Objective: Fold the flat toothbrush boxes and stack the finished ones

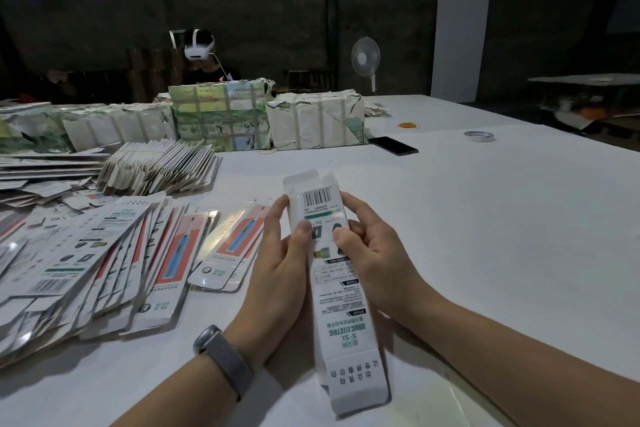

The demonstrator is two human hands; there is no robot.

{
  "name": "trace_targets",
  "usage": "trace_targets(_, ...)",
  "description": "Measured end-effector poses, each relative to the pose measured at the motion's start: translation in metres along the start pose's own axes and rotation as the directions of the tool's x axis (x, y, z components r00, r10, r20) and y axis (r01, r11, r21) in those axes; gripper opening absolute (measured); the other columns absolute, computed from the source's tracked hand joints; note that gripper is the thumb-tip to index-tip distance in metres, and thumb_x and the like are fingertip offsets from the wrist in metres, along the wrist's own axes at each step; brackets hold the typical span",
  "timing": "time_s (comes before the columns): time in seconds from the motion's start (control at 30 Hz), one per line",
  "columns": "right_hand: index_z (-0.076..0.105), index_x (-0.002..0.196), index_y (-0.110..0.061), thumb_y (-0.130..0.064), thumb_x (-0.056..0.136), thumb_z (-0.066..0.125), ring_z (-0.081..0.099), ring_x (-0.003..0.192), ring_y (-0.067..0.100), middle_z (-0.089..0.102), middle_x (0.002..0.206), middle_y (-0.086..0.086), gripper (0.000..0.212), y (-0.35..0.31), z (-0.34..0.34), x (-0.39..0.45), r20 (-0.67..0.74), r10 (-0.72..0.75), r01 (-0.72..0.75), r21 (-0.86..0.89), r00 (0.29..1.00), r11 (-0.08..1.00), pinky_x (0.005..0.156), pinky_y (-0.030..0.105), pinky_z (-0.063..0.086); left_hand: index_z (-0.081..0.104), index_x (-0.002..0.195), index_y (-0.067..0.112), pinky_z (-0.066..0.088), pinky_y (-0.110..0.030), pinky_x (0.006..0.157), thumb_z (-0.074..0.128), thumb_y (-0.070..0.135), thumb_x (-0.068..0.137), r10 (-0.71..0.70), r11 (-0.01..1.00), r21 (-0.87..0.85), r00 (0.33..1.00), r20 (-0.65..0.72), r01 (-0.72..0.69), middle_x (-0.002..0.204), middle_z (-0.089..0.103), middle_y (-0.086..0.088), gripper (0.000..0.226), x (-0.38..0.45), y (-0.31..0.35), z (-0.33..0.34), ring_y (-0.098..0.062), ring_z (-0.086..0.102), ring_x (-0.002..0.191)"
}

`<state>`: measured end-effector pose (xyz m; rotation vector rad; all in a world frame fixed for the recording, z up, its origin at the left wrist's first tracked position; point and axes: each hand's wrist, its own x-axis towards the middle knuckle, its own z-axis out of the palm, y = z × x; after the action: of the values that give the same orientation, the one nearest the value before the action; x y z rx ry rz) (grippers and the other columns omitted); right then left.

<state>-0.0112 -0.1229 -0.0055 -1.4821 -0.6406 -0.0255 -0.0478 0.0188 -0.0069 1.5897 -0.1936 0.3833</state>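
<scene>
Right now you hold one toothbrush box (341,291) between both hands above the white surface (485,236), its long printed card body running away from you with the barcode end farthest off. The far end stands open, its thin tuck flaps raised, and the near end shows a creased panel with large characters. Your left hand (280,270) wraps the box's left edge, thumb pressed on the printed face; your right hand (372,253) curls round the right edge, thumb on the face too. A grey woven watch band (225,360) sits on your left wrist.

Left of the box, flat boxes (104,260) lie fanned in a loose overlapping heap, glossy card with orange-and-blue panels; two more flat ones (230,246) lie just beside your left hand. Beyond that heap, away from the box, a banded bundle of flats (159,166) leans over, and behind it stand paper-wrapped taped parcels (270,121). Right of the box the surface is smooth and broad out to its far edge, with a dark phone (393,146) and a tape roll (479,136) well beyond the box.
</scene>
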Motion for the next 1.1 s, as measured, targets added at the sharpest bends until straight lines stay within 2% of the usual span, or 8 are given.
trace_targets(0.2,0.048,0.133,-0.041,-0.029,0.091,0.052,0.074,0.086,0.022,0.075,0.102,0.002,0.044,0.004,0.000,0.000,-0.004,0.052,-0.052,0.002,0.999,0.999,0.069,0.032,0.059,0.031,0.148,0.038,0.056,-0.019,0.062,0.042,0.026,0.107,-0.046,0.999,-0.013,0.997,0.055,0.047,0.100,0.075,0.018,0.044,0.001,0.000,-0.003,-0.012,0.075,0.083)
trace_targets(0.3,0.048,0.136,-0.040,-0.032,0.091,0.054,0.074,0.088,0.025,0.074,0.103,0.005,0.047,0.005,0.000,0.000,-0.005,0.067,-0.067,0.005,0.998,0.998,0.071,0.036,0.060,0.032,0.146,0.039,0.057,-0.022,0.061,0.045,0.026,0.106,-0.059,0.998,-0.032,0.994,0.087,0.063,0.102,0.076,0.011,0.044,0.001,0.001,-0.003,-0.019,0.076,0.081)
trace_targets(0.4,0.048,0.138,-0.036,-0.031,0.090,0.055,0.075,0.087,0.025,0.074,0.103,0.006,0.048,0.005,0.000,0.000,-0.004,0.086,-0.086,0.011,0.996,0.996,0.069,0.033,0.060,0.036,0.142,0.037,0.058,-0.024,0.059,0.044,0.025,0.107,-0.074,0.995,-0.057,0.991,0.114,0.081,0.101,0.077,0.005,0.039,0.003,-0.001,-0.006,-0.022,0.076,0.078)
trace_targets(0.57,0.047,0.137,-0.034,-0.034,0.086,0.058,0.075,0.080,0.023,0.074,0.089,0.006,0.052,0.003,-0.002,0.000,-0.027,0.139,-0.139,0.008,0.990,0.990,0.065,0.031,0.058,0.039,0.139,0.035,0.059,-0.027,0.063,0.046,0.025,0.107,-0.090,0.990,-0.092,0.986,0.137,0.104,0.104,0.077,0.000,0.035,0.006,-0.005,-0.010,-0.024,0.076,0.083)
trace_targets(0.7,0.039,0.139,-0.037,-0.028,0.099,0.052,0.075,0.078,0.025,0.077,0.097,0.004,0.043,0.001,-0.005,0.000,-0.045,0.170,-0.170,0.005,0.984,0.985,0.065,0.033,0.059,0.036,0.133,0.037,0.062,-0.043,0.059,0.050,0.034,0.105,-0.141,0.987,-0.046,0.970,0.196,0.153,0.097,0.078,-0.009,0.032,0.006,-0.005,-0.012,-0.032,0.075,0.075)
trace_targets(0.83,0.047,0.133,-0.036,-0.019,0.105,0.045,0.073,0.072,0.020,0.077,0.097,0.003,0.033,-0.003,-0.005,0.000,-0.058,0.186,-0.184,0.033,0.981,0.982,0.059,0.028,0.056,0.037,0.130,0.041,0.060,-0.051,0.066,0.050,0.035,0.102,-0.145,0.988,-0.025,0.967,0.211,0.154,0.097,0.078,-0.009,0.031,0.006,-0.004,-0.013,-0.033,0.075,0.076)
trace_targets(1.0,0.056,0.118,-0.029,-0.014,0.103,0.044,0.072,0.067,0.018,0.077,0.091,0.004,0.024,-0.005,-0.007,0.004,-0.058,0.233,-0.227,0.086,0.971,0.970,0.054,0.028,0.055,0.037,0.128,0.046,0.064,-0.042,0.063,0.050,0.032,0.104,-0.140,0.988,-0.030,0.959,0.246,0.152,0.101,0.078,-0.001,0.031,0.006,-0.007,-0.013,-0.026,0.077,0.079)
trace_targets(1.1,0.055,0.114,-0.025,-0.012,0.102,0.042,0.070,0.065,0.019,0.076,0.087,0.004,0.022,-0.005,-0.009,0.004,-0.051,0.258,-0.252,0.100,0.965,0.963,0.053,0.030,0.055,0.038,0.126,0.047,0.064,-0.041,0.065,0.056,0.041,0.098,-0.146,0.986,-0.033,0.950,0.276,0.162,0.104,0.078,-0.001,0.034,0.006,-0.007,-0.013,-0.028,0.077,0.083)
